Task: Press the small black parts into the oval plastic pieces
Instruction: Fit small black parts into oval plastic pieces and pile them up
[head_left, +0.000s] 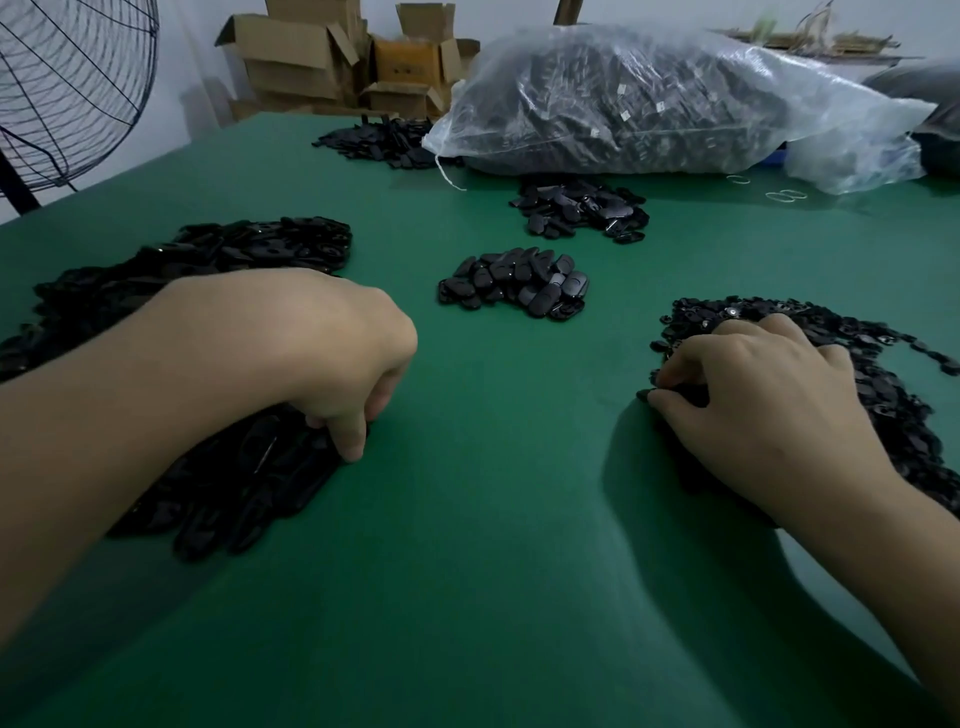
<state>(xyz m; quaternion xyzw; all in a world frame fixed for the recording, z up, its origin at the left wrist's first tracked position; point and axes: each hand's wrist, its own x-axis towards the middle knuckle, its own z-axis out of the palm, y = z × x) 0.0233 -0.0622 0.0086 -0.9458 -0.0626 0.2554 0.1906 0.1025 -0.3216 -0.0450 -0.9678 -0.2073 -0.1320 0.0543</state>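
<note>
Left hand (343, 364) digs curled fingers into the near edge of the ovals (244, 478), though I cannot tell if it has one. Right hand (753, 400) pinches a part (644, 396) off the edge of the parts heap (883, 395). Best lift just one of each, then seat the part square before pressing.

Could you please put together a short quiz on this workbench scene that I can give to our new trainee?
1. True or false: the left hand and the right hand are at the same pile.
2. What lies at the far side of the green table? A) a clear bag of dark parts B) a metal bucket C) a toolbox
3. Fill in: the right hand rests on the small black parts; the left hand reaches into the ____.

Key: 1 false; 2 A; 3 oval plastic pieces.
</note>
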